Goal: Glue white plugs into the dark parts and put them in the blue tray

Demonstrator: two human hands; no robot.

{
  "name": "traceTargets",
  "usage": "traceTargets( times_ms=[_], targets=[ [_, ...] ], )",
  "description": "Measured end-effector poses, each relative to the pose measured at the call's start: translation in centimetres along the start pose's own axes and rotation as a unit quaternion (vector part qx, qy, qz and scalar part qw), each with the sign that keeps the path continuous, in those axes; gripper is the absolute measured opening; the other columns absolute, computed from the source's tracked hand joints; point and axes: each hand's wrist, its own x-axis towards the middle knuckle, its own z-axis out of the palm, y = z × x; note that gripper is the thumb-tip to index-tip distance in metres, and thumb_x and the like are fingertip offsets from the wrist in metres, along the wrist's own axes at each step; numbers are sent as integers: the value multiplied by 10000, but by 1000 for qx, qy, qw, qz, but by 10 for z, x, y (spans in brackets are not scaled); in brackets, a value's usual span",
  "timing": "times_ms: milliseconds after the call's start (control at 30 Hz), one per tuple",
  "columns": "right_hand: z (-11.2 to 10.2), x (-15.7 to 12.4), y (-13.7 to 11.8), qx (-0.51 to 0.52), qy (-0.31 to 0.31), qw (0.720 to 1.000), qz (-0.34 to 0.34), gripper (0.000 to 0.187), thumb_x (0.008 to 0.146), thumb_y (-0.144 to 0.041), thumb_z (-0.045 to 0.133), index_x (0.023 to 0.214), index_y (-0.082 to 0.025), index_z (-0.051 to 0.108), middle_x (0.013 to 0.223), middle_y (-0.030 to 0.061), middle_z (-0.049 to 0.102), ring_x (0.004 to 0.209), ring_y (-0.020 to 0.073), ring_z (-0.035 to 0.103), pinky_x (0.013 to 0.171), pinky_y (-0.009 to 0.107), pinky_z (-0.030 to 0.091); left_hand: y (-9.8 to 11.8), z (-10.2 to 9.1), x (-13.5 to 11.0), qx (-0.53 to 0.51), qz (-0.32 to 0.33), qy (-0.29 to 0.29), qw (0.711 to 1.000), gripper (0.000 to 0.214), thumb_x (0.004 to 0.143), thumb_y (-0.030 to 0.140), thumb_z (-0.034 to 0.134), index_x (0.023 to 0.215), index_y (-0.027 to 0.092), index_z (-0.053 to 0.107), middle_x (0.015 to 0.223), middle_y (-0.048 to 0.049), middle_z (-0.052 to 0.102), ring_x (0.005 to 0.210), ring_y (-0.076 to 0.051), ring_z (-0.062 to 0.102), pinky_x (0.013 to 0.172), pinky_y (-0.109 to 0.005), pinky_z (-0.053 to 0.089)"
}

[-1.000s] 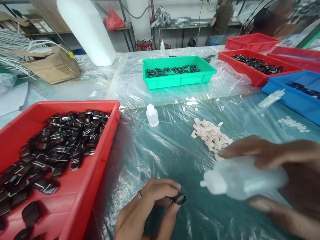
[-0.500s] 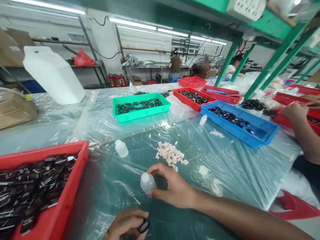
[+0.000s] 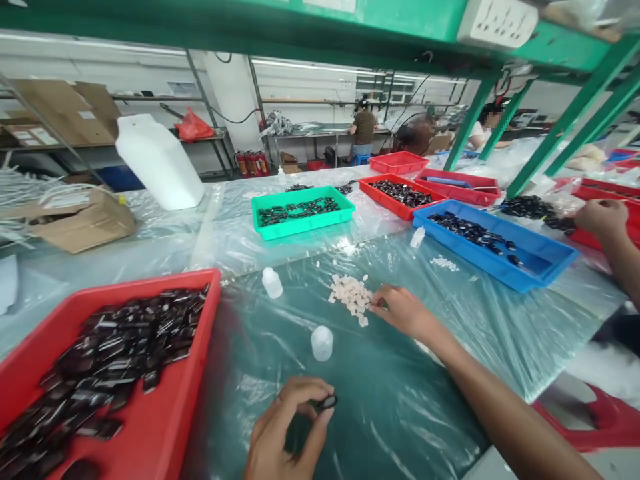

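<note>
My left hand (image 3: 287, 433) is low in the middle, fingers pinched around a small black oval part (image 3: 327, 402). My right hand (image 3: 403, 310) reaches forward to the edge of a pile of small white pieces (image 3: 351, 295), fingers curled at the pile; what they hold, if anything, is hidden. A small translucent squeeze bottle (image 3: 321, 343) stands upright on the plastic-covered green table (image 3: 400, 400), between my two hands. A second small bottle (image 3: 272, 283) stands farther back, left of the pile.
A red tray (image 3: 185, 373) full of black parts sits at my left. Beyond are a green tray (image 3: 303, 217), a blue tray (image 3: 500, 247) and red trays (image 3: 400, 193) with black parts. Another person's hand (image 3: 603, 220) is at the right edge. A white jug (image 3: 157, 160) and cardboard box (image 3: 85, 223) stand at back left.
My right hand has set the squeeze bottle down upright, let it go and moved forward to the white pieces. My left hand kept the black part. The view rose.
</note>
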Motion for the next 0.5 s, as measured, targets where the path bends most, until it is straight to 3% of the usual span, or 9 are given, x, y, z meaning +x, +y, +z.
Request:
traceTargets(
  times_ms=[133,267,333,500],
  targets=[
    [-1,-10,-9,24,14,999,-41,226,989,-356,632,1095,-158,657,1092,61,680,931,180,671,831,384,587,1,-3,-1,-11,-23,-17,1000,208,943,129,613,1046,309,630,1022,39,735,885,-127,718,728,-196,584],
    [-4,-49,-45,104,63,986,-111,195,1023,-358,573,1003,-186,663,948,33,714,828,154,690,749,304,587,5,-4,-2,-22,-50,-33,998,158,961,163,599,1043,294,632,998,33,718,859,-134,708,714,-207,579],
    [3,-77,-70,143,82,976,-143,167,1020,-357,583,994,-225,681,900,14,735,801,143,715,704,246,587,6,-2,-3,-25,-61,-43,997,136,963,176,605,1034,287,639,974,34,713,843,-133,699,717,-208,562],
    [34,-125,-117,181,158,952,-188,167,1006,-186,592,1104,-279,690,1032,19,752,962,138,735,787,196,579,11,-1,-6,-36,-71,-60,995,108,958,184,620,1015,274,640,909,47,694,793,-120,666,741,-212,521]
  ],
)
